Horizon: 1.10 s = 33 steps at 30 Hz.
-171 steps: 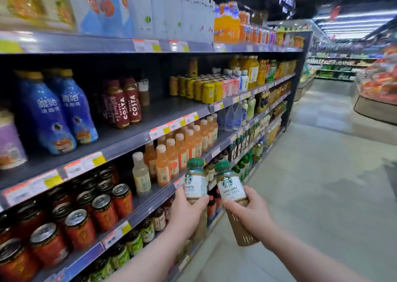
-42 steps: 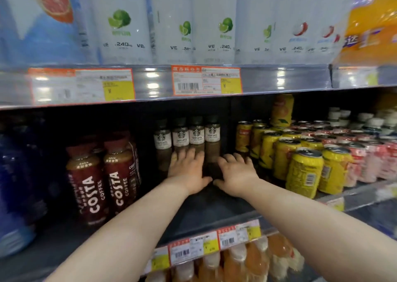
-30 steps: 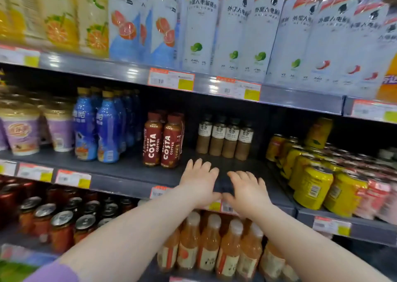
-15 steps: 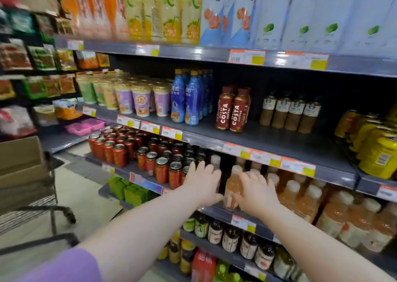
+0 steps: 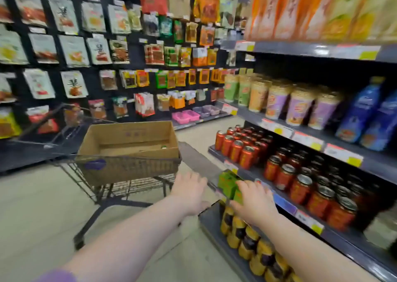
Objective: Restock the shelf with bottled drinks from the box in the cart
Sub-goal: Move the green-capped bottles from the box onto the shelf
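Two hands, fingers spread, gripping nothing — left hand [image 5: 189,190] near the shopping cart [image 5: 137,184], right hand [image 5: 253,200] by the drinks shelf [image 5: 378,166] at right. Likely bound for the cardboard box [image 5: 133,136] in the cart — green bottle cap [image 5: 164,146] visible inside.

Single head-worn wide view, angled forward and down the aisle. Cart [image 5: 137,185] just beyond the fingers [image 5: 194,177], shelf [image 5: 378,163] to their right, seemingly close; frame blurred.

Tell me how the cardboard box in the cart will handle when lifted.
The cardboard box looks nearly empty, only one green cap showing, so probably light. Its open top and thin walls may flex under a one-sided grip.
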Each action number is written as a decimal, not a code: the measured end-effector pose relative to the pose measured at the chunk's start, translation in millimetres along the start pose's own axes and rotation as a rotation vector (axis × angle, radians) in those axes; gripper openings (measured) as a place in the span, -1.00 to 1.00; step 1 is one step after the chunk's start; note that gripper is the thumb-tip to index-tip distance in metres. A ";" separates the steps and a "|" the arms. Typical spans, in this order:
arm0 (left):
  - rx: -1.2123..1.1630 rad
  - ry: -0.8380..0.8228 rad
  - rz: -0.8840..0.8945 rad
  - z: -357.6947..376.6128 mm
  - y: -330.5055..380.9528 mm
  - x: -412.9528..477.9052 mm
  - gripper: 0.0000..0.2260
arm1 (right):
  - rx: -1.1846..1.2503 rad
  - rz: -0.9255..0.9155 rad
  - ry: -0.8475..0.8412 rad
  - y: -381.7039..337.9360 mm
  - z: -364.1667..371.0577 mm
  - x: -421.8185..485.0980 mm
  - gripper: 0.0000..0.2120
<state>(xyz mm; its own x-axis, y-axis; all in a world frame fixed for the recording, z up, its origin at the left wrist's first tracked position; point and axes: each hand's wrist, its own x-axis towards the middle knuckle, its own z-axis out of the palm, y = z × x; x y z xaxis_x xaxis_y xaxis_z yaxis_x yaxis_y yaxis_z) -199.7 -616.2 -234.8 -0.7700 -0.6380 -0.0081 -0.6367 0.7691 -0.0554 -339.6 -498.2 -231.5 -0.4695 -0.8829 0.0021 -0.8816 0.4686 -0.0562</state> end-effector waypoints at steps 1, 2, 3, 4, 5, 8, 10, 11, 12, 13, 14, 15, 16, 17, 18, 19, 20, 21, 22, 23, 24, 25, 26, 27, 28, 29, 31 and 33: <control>-0.004 -0.007 -0.052 4.1 -30.3 -5.8 -0.35 | 0.020 -0.036 -0.022 -27.9 5.8 12.1 -0.43; -0.011 -0.020 -0.099 8.3 -57.8 -12.4 -0.35 | 0.034 -0.068 -0.051 -54.5 11.0 22.7 -0.42; -0.022 -0.030 -0.138 11.7 -81.9 -19.1 -0.35 | 0.041 -0.099 -0.079 -78.5 14.8 32.5 -0.42; -0.034 -0.034 -0.169 15.1 -103.3 -24.4 -0.36 | 0.042 -0.132 -0.096 -100.2 17.3 41.8 -0.42; -0.044 -0.037 -0.196 18.0 -122.9 -28.8 -0.37 | 0.042 -0.161 -0.108 -119.6 19.3 51.6 -0.43; -0.058 -0.046 -0.280 27.9 -171.1 -36.2 -0.36 | 0.056 -0.220 -0.136 -165.2 24.4 79.6 -0.44; -0.080 -0.070 -0.336 39.0 -195.0 -41.3 -0.36 | 0.045 -0.259 -0.169 -187.9 33.5 95.3 -0.46; -0.088 -0.083 -0.360 44.8 -205.8 -43.5 -0.36 | 0.033 -0.280 -0.183 -197.7 38.7 103.4 -0.48; -0.093 -0.095 -0.382 50.0 -216.8 -44.7 -0.36 | 0.028 -0.299 -0.196 -207.3 43.7 112.8 -0.48; -0.097 -0.101 -0.405 53.3 -228.5 -44.8 -0.35 | 0.030 -0.315 -0.206 -216.6 47.8 123.2 -0.48; -0.100 -0.103 -0.428 55.7 -240.8 -43.1 -0.36 | 0.037 -0.332 -0.212 -226.1 51.6 135.1 -0.47; -0.098 -0.102 -0.451 57.4 -253.9 -39.9 -0.36 | 0.047 -0.348 -0.216 -235.5 55.6 148.3 -0.46; -0.092 -0.102 -0.474 58.3 -267.1 -35.5 -0.37 | 0.055 -0.363 -0.219 -245.1 59.0 161.9 -0.45; -0.087 -0.105 -0.496 59.4 -280.0 -29.9 -0.38 | 0.061 -0.380 -0.223 -254.3 62.8 176.0 -0.44; -0.087 -0.106 -0.519 61.1 -292.5 -22.3 -0.39 | 0.064 -0.403 -0.223 -263.1 66.8 191.0 -0.45; -0.090 -0.110 -0.544 62.6 -304.4 -13.2 -0.39 | 0.068 -0.429 -0.223 -271.4 70.5 206.9 -0.46; -0.091 -0.114 -0.565 63.6 -315.2 -2.2 -0.38 | 0.074 -0.456 -0.224 -279.0 73.5 223.6 -0.46; -0.088 -0.118 -0.582 64.1 -325.5 11.0 -0.37 | 0.082 -0.478 -0.226 -285.6 75.2 241.2 -0.45; -0.086 -0.119 -0.593 64.0 -334.7 25.6 -0.37 | 0.088 -0.493 -0.233 -291.0 75.7 259.6 -0.44; -0.088 -0.119 -0.601 63.0 -343.0 41.6 -0.36 | 0.091 -0.504 -0.242 -294.7 75.2 278.5 -0.42; -0.089 -0.119 -0.603 61.3 -350.2 58.6 -0.35 | 0.091 -0.510 -0.250 -296.9 74.4 297.7 -0.41; -0.088 -0.126 -0.600 59.0 -356.4 75.9 -0.35 | 0.090 -0.512 -0.259 -297.8 73.7 316.3 -0.41; -0.083 -0.135 -0.594 56.5 -362.0 93.4 -0.36 | 0.089 -0.513 -0.270 -297.4 72.9 334.6 -0.41; -0.076 -0.139 -0.587 54.3 -367.2 110.5 -0.36 | 0.089 -0.515 -0.279 -296.4 72.3 352.8 -0.41; -0.072 -0.136 -0.583 52.4 -372.3 127.2 -0.36 | 0.092 -0.516 -0.284 -295.2 71.9 371.5 -0.41; -0.073 -0.132 -0.581 51.2 -376.9 142.3 -0.35 | 0.093 -0.515 -0.286 -293.6 71.4 389.7 -0.41; -0.078 -0.133 -0.578 53.9 -385.9 167.4 -0.34 | 0.095 -0.502 -0.291 -290.4 73.9 423.7 -0.41; -0.082 -0.180 -0.583 60.5 -392.8 182.6 -0.33 | 0.087 -0.480 -0.332 -288.2 80.9 447.5 -0.40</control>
<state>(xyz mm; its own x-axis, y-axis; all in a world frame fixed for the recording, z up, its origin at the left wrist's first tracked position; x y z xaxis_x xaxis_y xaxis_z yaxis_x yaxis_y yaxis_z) -87.6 -1037.1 -274.9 -0.2791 -0.9454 -0.1684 -0.9576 0.2870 -0.0244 -291.7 -1030.7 -295.2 0.0338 -0.9639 -0.2641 -0.9779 0.0227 -0.2078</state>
